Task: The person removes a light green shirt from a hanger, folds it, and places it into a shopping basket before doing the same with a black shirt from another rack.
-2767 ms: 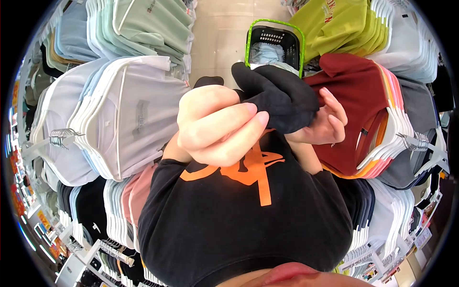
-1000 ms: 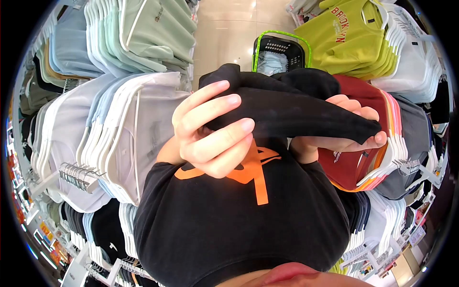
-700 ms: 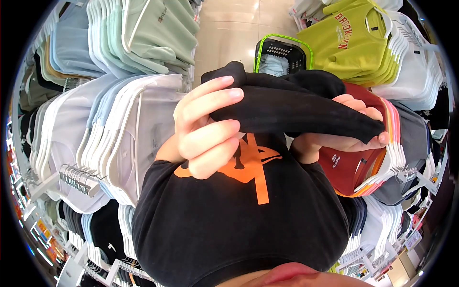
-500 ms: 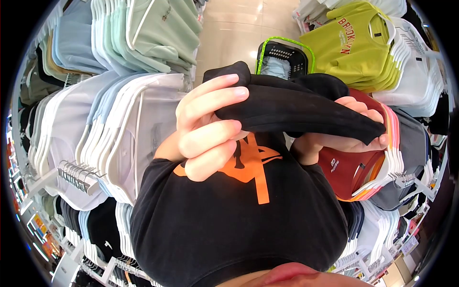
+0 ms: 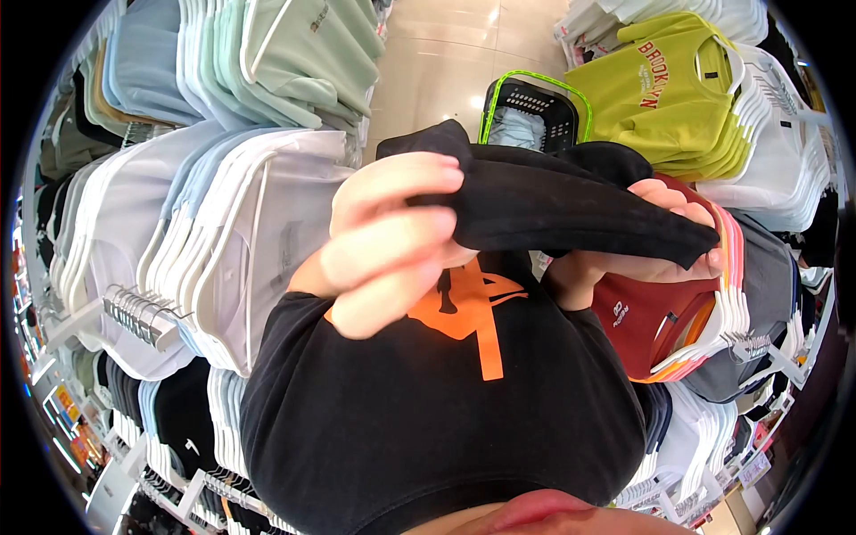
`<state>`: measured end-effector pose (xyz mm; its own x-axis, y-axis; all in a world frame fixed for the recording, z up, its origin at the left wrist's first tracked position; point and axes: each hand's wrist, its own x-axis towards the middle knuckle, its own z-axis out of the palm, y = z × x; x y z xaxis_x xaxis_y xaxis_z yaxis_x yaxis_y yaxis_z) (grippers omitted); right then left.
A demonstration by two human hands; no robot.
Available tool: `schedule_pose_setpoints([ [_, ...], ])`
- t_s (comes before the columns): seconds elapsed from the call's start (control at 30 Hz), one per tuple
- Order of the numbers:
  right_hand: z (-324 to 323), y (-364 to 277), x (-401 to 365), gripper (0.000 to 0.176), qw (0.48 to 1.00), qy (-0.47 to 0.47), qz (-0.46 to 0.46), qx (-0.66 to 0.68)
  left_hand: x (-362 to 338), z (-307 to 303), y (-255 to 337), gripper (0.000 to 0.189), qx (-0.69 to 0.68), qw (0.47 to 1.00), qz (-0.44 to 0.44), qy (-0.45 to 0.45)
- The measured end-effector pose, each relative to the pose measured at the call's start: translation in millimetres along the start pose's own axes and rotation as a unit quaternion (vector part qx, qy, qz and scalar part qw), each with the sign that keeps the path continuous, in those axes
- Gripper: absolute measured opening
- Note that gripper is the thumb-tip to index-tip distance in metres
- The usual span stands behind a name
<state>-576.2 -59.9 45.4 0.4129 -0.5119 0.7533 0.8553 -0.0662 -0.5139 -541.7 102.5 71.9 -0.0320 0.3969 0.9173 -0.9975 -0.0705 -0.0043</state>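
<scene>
A folded or bunched black cloth garment is held up in front of my chest; its exact kind is hidden by the folds. My left hand has hold of its left end, with the upper fingers over the cloth and the lower ones loosely curled and blurred. The left thumb is mostly hidden behind them. At the other end, my right hand grips the tapered part from behind and below. Its fingertips show over the far edge and its thumb near the tip.
A black shopping basket with a green rim and pale blue cloth in it stands on the tiled floor. White shirts hang close on the left. Yellow-green shirts and a dark red shirt hang on the right.
The fingers of my left hand have shifted on the cloth and are blurred, the lower ones moving slightly left. My right hand keeps its hold. The view has moved a little.
</scene>
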Motion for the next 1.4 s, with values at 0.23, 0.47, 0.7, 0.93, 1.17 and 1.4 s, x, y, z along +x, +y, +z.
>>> schedule_pose_setpoints([
  [0.23, 16, 22, 4, 0.031, 0.983, 0.018, 0.146, -0.113, 27, -18, 6, 0.030, 0.002, 0.708, -0.616, -0.344],
  [0.47, 30, 25, -14, 0.026, 0.956, -0.089, 0.037, -0.276, 23, -14, -1, 0.026, -0.166, 0.617, -0.752, -0.159],
  [0.7, 25, 13, -55, 0.037, 0.905, -0.359, 0.229, -0.023, 34, -20, -11, 0.017, -0.300, 0.530, -0.793, 0.004],
  [0.93, 36, 0, -43, 0.041, 0.930, -0.286, 0.216, -0.075, 45, -28, -10, 0.013, -0.347, 0.543, -0.750, 0.148],
  [1.17, 43, -26, -3, 0.008, 0.900, -0.357, 0.248, -0.030, 54, -38, -6, 0.014, -0.295, 0.622, -0.711, 0.141],
  [1.4, 47, -36, 2, 0.013, 0.846, -0.266, 0.446, 0.124, 55, -56, -11, 0.022, -0.403, 0.566, -0.706, 0.133],
])
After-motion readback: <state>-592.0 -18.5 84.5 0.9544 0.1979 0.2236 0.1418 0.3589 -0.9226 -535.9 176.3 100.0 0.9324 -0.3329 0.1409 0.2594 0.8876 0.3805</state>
